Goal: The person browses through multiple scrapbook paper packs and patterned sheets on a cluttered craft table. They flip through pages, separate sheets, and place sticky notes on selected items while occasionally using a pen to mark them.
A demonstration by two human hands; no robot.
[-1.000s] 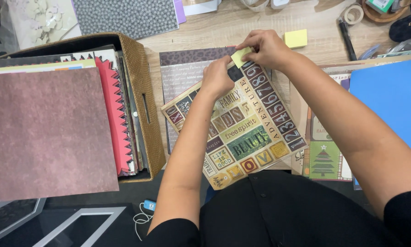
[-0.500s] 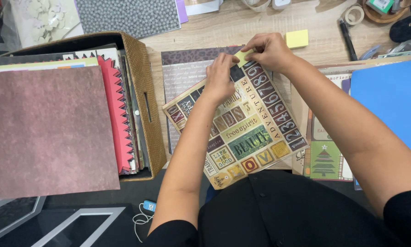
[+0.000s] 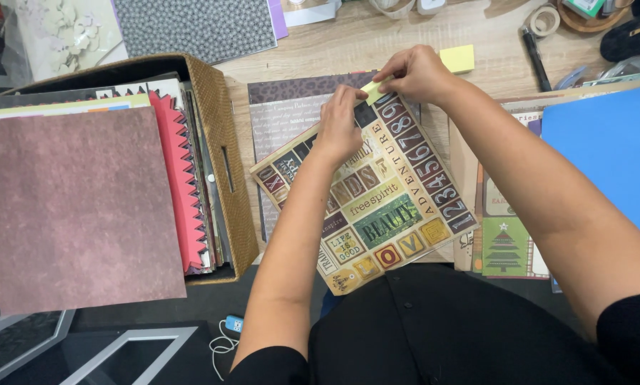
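Right now my right hand [image 3: 414, 71] pinches a small yellow sticky note [image 3: 372, 91] between thumb and fingertips at the top corner of a patterned scrapbook sheet [image 3: 377, 207] covered in letter and number tiles. My left hand [image 3: 340, 127] presses on that sheet just below the note, its fingertips closed on the note's lower edge. The sheet lies tilted on the wooden worktop [image 3: 348, 43], over a leopard-print paper [image 3: 291, 89]. A yellow sticky pad [image 3: 457, 58] sits just beyond my right hand. To my left stands a woven box [image 3: 223, 150] filled with papers.
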